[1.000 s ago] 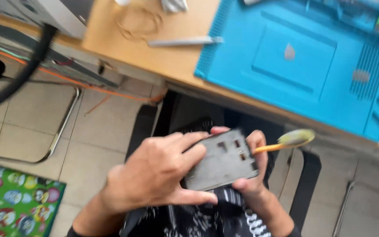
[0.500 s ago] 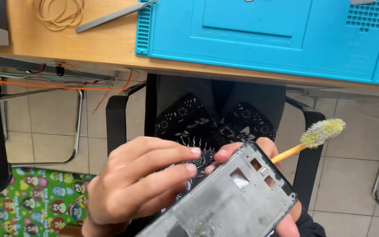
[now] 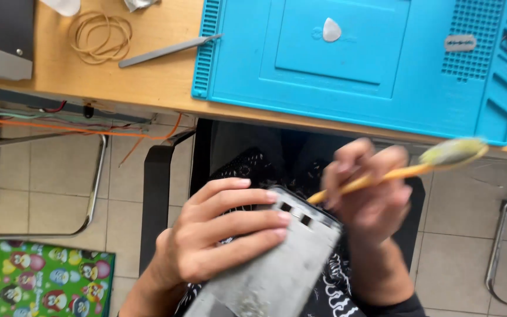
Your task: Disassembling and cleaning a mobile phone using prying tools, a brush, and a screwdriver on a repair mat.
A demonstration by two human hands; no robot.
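Gripping the grey phone frame (image 3: 277,264) from above, your left hand (image 3: 215,235) lays its fingers flat across the metal plate, thumb hidden beneath it. The frame tilts over your lap, below the table edge, and its lower end runs out of the bottom of the picture, so its full length cannot be seen. Your right hand (image 3: 371,194) is blurred; its fingers are curled around the orange handle of a brush (image 3: 423,167), whose pale bristle head (image 3: 453,151) sticks out to the right, also smeared. The handle's inner end is just beside the frame's top corner; whether it touches is hard to tell.

Above, on the wooden table (image 3: 165,82), lies a blue work mat (image 3: 353,88) with a small white pick (image 3: 331,29) and a razor blade (image 3: 460,42) on it. Tweezers (image 3: 168,51) rest partly on the mat's left rim, near a bundle of rubber bands (image 3: 100,36). A grey box (image 3: 1,41) is cut off at the upper left. On the tiled floor at the lower left, a green package (image 3: 36,282) with cartoon bird faces shows only in part.
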